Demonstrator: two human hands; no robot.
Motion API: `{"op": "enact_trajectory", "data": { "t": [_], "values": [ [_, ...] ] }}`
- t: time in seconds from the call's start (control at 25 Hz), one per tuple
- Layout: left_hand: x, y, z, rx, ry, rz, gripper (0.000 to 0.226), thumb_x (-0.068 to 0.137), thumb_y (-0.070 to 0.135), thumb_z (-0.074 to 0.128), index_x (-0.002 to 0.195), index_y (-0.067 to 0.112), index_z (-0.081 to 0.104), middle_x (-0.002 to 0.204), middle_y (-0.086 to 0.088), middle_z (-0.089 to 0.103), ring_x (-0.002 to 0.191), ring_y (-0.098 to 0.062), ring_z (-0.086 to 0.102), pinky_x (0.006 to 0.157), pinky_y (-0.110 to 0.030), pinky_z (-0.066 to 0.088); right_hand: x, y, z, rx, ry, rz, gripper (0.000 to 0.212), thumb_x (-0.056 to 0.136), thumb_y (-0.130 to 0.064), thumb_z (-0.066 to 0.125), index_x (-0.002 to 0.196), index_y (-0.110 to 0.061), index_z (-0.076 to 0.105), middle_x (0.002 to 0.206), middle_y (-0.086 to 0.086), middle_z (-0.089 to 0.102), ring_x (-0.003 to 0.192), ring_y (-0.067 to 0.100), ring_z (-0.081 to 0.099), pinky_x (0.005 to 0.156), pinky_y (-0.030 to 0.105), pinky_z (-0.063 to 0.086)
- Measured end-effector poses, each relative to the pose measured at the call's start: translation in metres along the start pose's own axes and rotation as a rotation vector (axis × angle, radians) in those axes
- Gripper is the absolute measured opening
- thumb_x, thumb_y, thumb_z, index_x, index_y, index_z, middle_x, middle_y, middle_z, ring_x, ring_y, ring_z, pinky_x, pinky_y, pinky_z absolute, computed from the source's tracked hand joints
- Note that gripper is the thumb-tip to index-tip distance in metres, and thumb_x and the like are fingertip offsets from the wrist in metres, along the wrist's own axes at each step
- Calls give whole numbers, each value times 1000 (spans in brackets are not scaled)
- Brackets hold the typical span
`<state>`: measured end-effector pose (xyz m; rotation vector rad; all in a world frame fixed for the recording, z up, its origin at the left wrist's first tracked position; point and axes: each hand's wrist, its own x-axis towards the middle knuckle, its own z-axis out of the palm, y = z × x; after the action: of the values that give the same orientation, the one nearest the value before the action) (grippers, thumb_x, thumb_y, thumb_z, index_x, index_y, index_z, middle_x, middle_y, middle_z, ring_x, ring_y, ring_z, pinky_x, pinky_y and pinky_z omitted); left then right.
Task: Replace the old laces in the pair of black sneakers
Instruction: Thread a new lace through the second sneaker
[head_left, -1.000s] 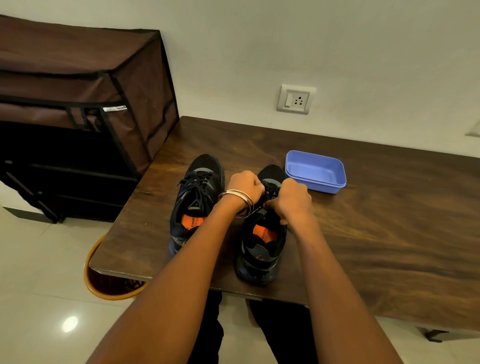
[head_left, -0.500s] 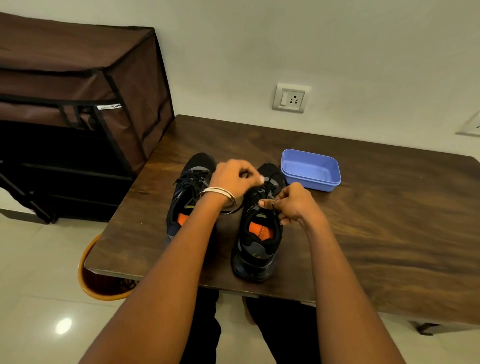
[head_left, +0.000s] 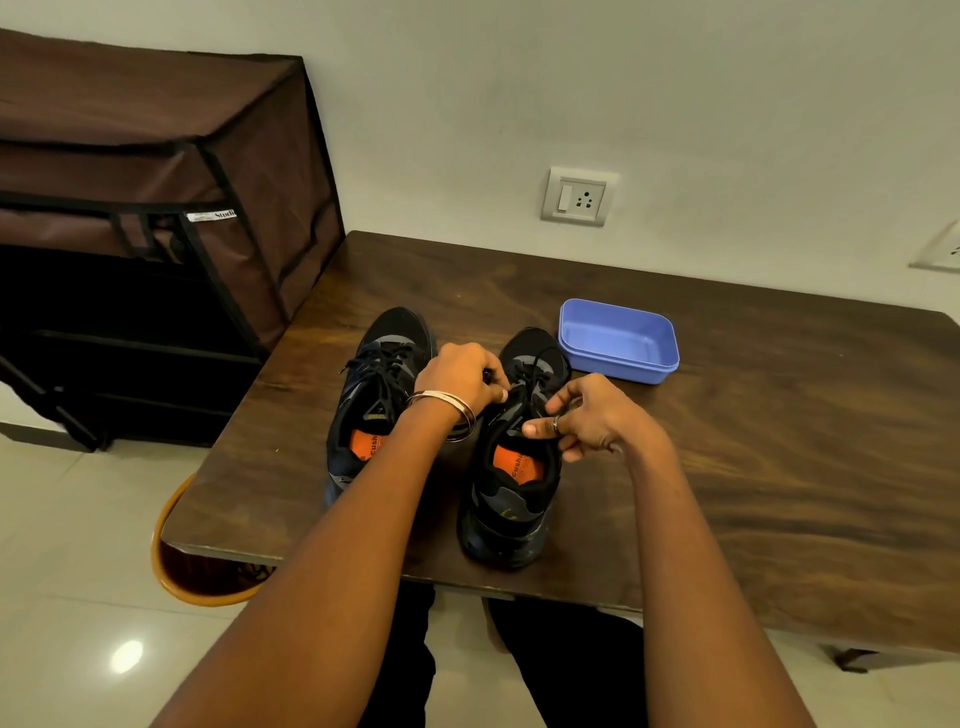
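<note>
Only the head cam to go on here, so one view it is. Looking down at a dark wooden table (head_left: 727, 467) with two black sneakers side by side, toes pointing away from me, orange insoles showing. The left sneaker (head_left: 374, 400) sits with its laces done up and nobody touching it. The right sneaker (head_left: 511, 483) is the one both hands are on.

My left hand (head_left: 462, 376) is curled over the upper eyelets of that shoe, fingertips pinched together on what looks like the black lace (head_left: 530, 384). There's a metal bangle (head_left: 447, 410) on that wrist. My right hand (head_left: 592, 415) is at the other side of the tongue, thumb and forefinger closed on the lace, remaining fingers loosely bent, a ring on one of them. How much lace is already out of the eyelets, I honestly can't tell, it's black on black.

Just behind the right sneaker's toe is a blue plastic tub (head_left: 618, 340). On the wall, a switch socket (head_left: 576, 196). Off to the left a brown fabric shoe rack (head_left: 156, 208), and an orange bin (head_left: 182, 566) tucked under the table corner.
</note>
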<state>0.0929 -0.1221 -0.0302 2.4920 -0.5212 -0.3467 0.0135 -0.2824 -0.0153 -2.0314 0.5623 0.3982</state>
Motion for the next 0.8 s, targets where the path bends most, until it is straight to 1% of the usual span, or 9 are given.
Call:
{"op": "enact_trajectory", "data": {
  "t": [0.08,0.16,0.28,0.4,0.48,0.6,0.64,0.72,0.8],
  "values": [
    [-1,3,2,46,14,-1,8,87,24,65,83,26,71,95,-2,69,89,-24,65,81,-39,55,0,2,-1,17,-13,8,47,66,-19,90,99,-8,58,83,12,65,58,17,59,54,32,55],
    [-1,6,-1,-134,22,-32,17,89,17,59,75,23,66,92,-6,68,82,-20,62,77,-33,52,2,3,-1,22,-11,26,46,66,-21,90,97,-10,58,85,13,66,59,17,59,54,32,55],
    [-2,14,-24,-813,134,-108,23,89,5,52,72,19,58,94,-20,68,69,-11,55,61,-24,43,4,4,-1,27,-12,60,43,68,-23,90,94,-12,57,81,9,64,59,17,58,54,32,55],
    [-10,16,-37,-1645,197,-155,18,95,9,42,80,12,52,73,-8,65,69,-20,64,66,-30,49,5,4,-2,35,-27,79,47,66,-25,91,96,-12,56,80,10,62,56,17,56,52,31,53],
    [-13,12,-37,-1819,166,-108,22,94,14,41,74,13,49,60,-2,53,52,-17,51,65,-34,48,5,4,-2,28,-33,102,48,65,-27,91,96,-12,57,78,9,63,56,18,58,53,32,54],
    [-9,6,-33,-1667,209,-208,26,94,21,47,68,17,45,52,2,40,39,-10,30,44,-26,33,4,2,-3,15,-20,121,47,64,-29,91,94,-11,60,77,9,63,59,19,59,59,34,57],
    [-8,3,-33,-1482,250,-244,24,94,23,51,71,17,47,53,1,40,37,-10,30,41,-23,29,3,1,-4,-1,-14,122,47,65,-30,91,96,-10,61,78,8,64,61,19,59,62,35,57],
    [-6,-3,-26,-902,284,-259,23,94,33,56,79,14,57,57,1,50,40,-9,40,42,-23,35,1,0,-5,-65,12,117,50,65,-32,91,99,-8,64,80,9,65,66,20,61,66,36,57],
    [0,-13,-11,-393,166,-258,30,93,38,59,86,10,67,70,-5,66,59,-15,59,61,-28,50,0,-3,-9,-138,53,109,52,66,-34,91,102,-7,64,83,11,65,67,22,60,62,34,55]
  ]
}}
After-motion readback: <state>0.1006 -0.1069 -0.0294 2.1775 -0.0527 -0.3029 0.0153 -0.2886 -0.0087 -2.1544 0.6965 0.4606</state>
